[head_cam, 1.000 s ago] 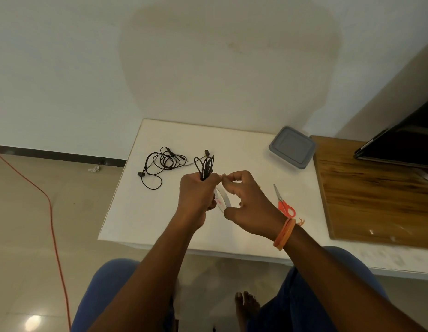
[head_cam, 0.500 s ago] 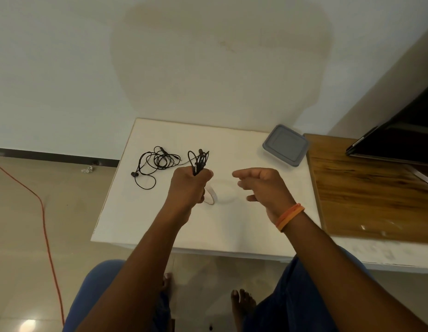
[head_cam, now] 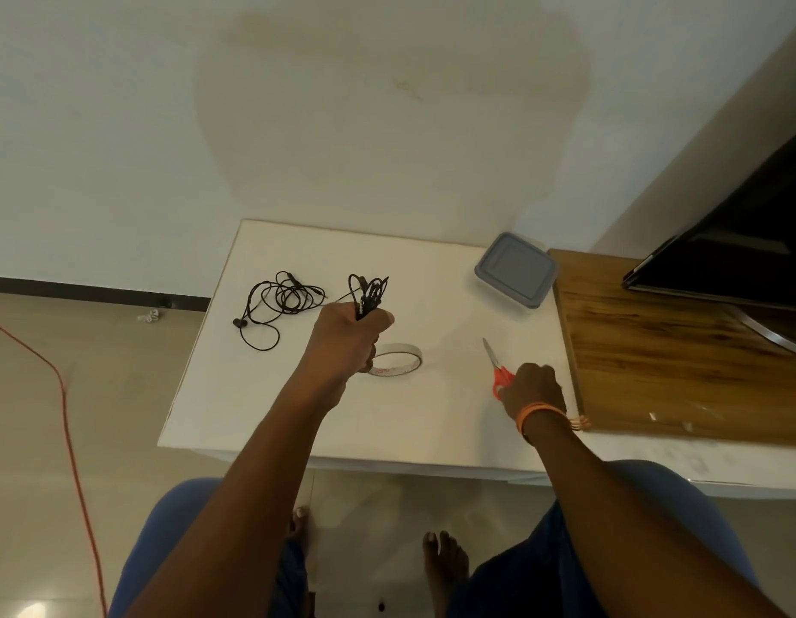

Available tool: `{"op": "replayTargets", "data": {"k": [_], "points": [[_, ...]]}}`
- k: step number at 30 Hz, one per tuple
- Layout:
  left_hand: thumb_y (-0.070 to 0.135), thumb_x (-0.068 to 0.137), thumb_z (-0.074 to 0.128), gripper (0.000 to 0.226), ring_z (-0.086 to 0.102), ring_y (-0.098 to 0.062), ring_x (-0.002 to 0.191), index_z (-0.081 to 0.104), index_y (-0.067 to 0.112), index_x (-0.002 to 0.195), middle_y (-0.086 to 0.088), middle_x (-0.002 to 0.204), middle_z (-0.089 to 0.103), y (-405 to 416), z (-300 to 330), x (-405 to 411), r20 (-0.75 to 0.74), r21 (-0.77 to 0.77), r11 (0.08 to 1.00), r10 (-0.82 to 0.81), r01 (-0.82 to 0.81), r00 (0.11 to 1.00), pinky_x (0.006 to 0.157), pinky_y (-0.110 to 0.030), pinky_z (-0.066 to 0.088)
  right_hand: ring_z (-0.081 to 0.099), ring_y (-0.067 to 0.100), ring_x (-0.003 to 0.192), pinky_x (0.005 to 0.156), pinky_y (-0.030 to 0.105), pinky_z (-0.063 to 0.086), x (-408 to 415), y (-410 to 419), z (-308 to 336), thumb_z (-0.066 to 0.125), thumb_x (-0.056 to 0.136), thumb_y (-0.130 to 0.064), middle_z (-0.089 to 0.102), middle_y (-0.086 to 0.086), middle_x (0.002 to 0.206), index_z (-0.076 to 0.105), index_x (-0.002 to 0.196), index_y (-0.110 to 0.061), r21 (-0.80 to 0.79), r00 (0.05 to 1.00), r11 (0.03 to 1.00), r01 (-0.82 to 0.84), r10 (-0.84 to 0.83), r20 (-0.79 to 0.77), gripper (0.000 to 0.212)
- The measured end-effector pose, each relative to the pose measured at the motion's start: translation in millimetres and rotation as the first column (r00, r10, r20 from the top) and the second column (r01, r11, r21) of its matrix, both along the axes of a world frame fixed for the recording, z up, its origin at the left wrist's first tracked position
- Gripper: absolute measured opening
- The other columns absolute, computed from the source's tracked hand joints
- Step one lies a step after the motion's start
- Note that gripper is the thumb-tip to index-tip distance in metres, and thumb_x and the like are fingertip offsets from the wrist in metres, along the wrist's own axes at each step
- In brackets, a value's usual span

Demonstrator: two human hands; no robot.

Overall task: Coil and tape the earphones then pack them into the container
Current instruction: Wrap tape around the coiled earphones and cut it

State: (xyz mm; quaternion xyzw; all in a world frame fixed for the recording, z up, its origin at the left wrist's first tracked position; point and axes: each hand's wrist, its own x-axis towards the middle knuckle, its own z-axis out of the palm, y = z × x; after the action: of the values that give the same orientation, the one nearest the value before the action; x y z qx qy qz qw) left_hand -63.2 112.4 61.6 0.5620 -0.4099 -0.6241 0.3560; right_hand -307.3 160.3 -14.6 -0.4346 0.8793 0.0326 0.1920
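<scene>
My left hand (head_cam: 349,339) grips a coiled bundle of black earphones (head_cam: 368,294), held upright above the white table (head_cam: 298,417). A white tape roll (head_cam: 398,359) lies on the table just right of that hand, partly hidden by it. My right hand (head_cam: 530,388) is down on the red handles of the scissors (head_cam: 496,365), fingers curled over them; the blades point away from me. A second, loose tangle of black earphones (head_cam: 280,303) lies at the table's far left. The grey lidded container (head_cam: 516,269) sits at the far right, lid on.
A wooden board (head_cam: 654,350) adjoins the table on the right, with a dark screen (head_cam: 743,243) above it. An orange cable (head_cam: 70,417) runs across the floor at left. My knees and bare feet are below the table's near edge.
My right hand left the tape and moved right and down onto the scissors. The tape roll now lies on the table. My left hand keeps holding the coiled earphones.
</scene>
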Motion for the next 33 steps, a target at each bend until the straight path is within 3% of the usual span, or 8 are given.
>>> {"op": "replayTargets", "data": {"k": [3, 6, 10, 12, 15, 17, 25, 33], "points": [[0.009, 0.087, 0.060, 0.033, 0.022, -0.015, 0.047, 0.035, 0.017, 0.068, -0.001, 0.058, 0.025, 2, 0, 0, 0.006, 0.005, 0.999, -0.032, 0.032, 0.999, 0.050, -0.028, 0.022, 0.063, 0.031, 0.096, 0.078, 0.034, 0.052, 7, 0, 4, 0.056, 0.095, -0.037, 0.060, 0.017, 0.110, 0.064, 0.113, -0.004, 0.004, 0.999, 0.999, -0.049, 0.049, -0.011, 0.039], [0.009, 0.087, 0.060, 0.033, 0.023, -0.015, 0.046, 0.035, 0.017, 0.066, 0.000, 0.057, 0.027, 2, 1, 1, 0.028, 0.004, 0.999, -0.049, 0.049, 0.998, 0.049, -0.027, 0.024, 0.065, 0.030, 0.085, 0.072, 0.033, 0.054, 13, -7, 4, 0.067, 0.086, -0.027, 0.066, 0.016, 0.099, 0.063, 0.097, 0.000, 0.052, 0.970, 0.998, 0.032, -0.044, 0.239, 0.029], [0.009, 0.087, 0.061, 0.039, 0.024, -0.014, 0.044, 0.034, 0.018, 0.060, 0.002, 0.053, 0.029, -2, 0, 4, 0.035, -0.002, 0.999, -0.040, 0.040, 0.999, 0.048, -0.024, 0.025, 0.069, 0.035, 0.072, 0.065, 0.040, 0.062, 31, -15, 22, 0.073, 0.081, -0.006, 0.063, 0.022, 0.084, 0.061, 0.098, 0.015, 0.115, 0.522, 0.926, 0.361, -0.302, 0.797, 0.029], [0.011, 0.087, 0.062, 0.037, 0.024, -0.014, 0.046, 0.036, 0.017, 0.062, 0.002, 0.055, 0.030, -3, 0, 4, 0.031, 0.005, 0.999, -0.034, 0.034, 0.999, 0.052, -0.026, 0.030, 0.068, 0.032, 0.073, 0.064, 0.033, 0.061, 41, -15, 34, 0.069, 0.084, -0.001, 0.063, 0.022, 0.083, 0.064, 0.094, 0.015, 0.083, 0.424, 0.922, 0.379, -0.253, 0.869, 0.019], [0.014, 0.087, 0.063, 0.023, 0.026, -0.016, 0.052, 0.044, 0.012, 0.075, -0.004, 0.062, 0.032, -2, -1, 4, 0.055, 0.014, 1.000, -0.025, 0.025, 0.998, 0.066, -0.034, 0.039, 0.071, 0.019, 0.066, 0.061, 0.021, 0.053, 47, -11, 44, 0.074, 0.081, -0.011, 0.070, 0.013, 0.078, 0.069, 0.079, 0.003, -0.079, 0.772, 0.994, 0.075, -0.007, 0.636, 0.015], [0.014, 0.087, 0.063, 0.022, 0.026, -0.017, 0.053, 0.044, 0.012, 0.076, -0.002, 0.062, 0.032, -2, -1, 4, 0.035, 0.049, 0.999, -0.025, 0.023, 0.999, 0.069, -0.038, 0.037, 0.066, 0.013, 0.062, 0.056, 0.018, 0.045, 46, -12, 46, 0.078, 0.078, -0.016, 0.068, 0.007, 0.073, 0.069, 0.077, -0.002, -0.118, 0.883, 0.987, -0.110, 0.152, 0.443, 0.016], [0.017, 0.089, 0.064, 0.026, 0.028, -0.014, 0.047, 0.045, 0.018, 0.071, 0.003, 0.058, 0.034, -4, -3, 6, -0.047, 0.129, 0.991, -0.018, 0.024, 0.999, 0.071, -0.041, 0.036, 0.069, 0.023, 0.069, 0.061, 0.032, 0.061, 38, -14, 65, 0.081, 0.071, -0.049, 0.069, 0.007, 0.081, 0.067, 0.082, -0.012, -0.063, 0.860, 0.933, -0.354, 0.351, 0.369, 0.041], [0.015, 0.091, 0.064, 0.024, 0.026, -0.012, 0.048, 0.048, 0.016, 0.073, 0.001, 0.058, 0.032, -4, -5, 6, -0.075, 0.139, 0.990, -0.014, 0.025, 0.997, 0.075, -0.040, 0.037, 0.057, 0.018, 0.063, 0.063, 0.029, 0.050, 53, -13, 60, 0.075, 0.069, -0.061, 0.059, 0.001, 0.067, 0.057, 0.071, -0.018, -0.020, 0.840, 0.869, -0.495, 0.484, 0.246, 0.047]]}}
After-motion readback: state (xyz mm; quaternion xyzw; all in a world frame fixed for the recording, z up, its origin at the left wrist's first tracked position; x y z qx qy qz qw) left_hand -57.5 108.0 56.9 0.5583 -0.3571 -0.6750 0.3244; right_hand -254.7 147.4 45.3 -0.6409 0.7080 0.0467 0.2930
